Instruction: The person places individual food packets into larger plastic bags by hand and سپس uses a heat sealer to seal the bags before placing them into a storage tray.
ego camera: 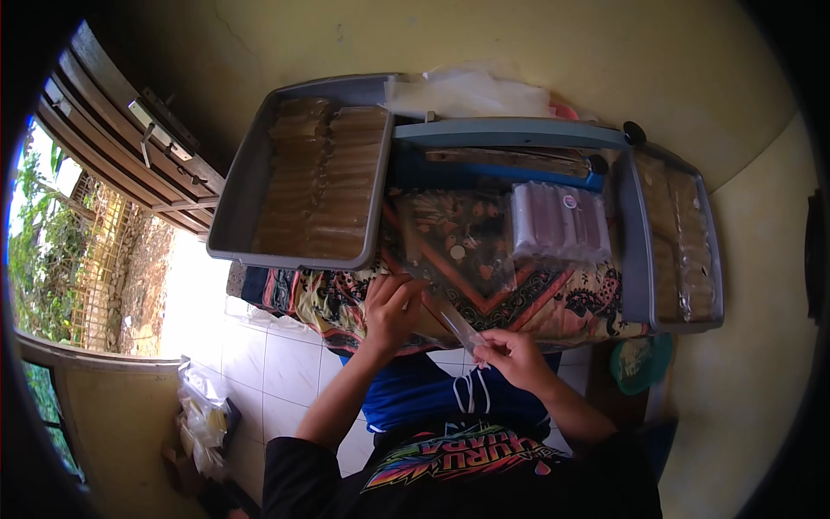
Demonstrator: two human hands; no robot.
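My left hand [391, 310] is raised at the near edge of the cloth-covered table, its fingers bent near one end of a clear plastic strip or sleeve [459, 327]. Between the thumb and fingers of my right hand [509, 357] is the other end of that clear plastic. Whether the left fingers grip it cannot be told. Beyond the hands a clear plastic bag [454, 259] with a round white sticker lies flat on the patterned cloth [570, 292]. To its right sits a clear pack of pinkish-white, tube-shaped pieces [561, 224], also with a round sticker.
A grey tray [295, 261] of brown wrapped rolls stands at the left, another grey tray [632, 259] with packs at the right. A blue long-armed bag sealer [506, 133] spans the back, before plastic sheets [467, 94]. A teal plastic item [642, 366] is below right, an open door left.
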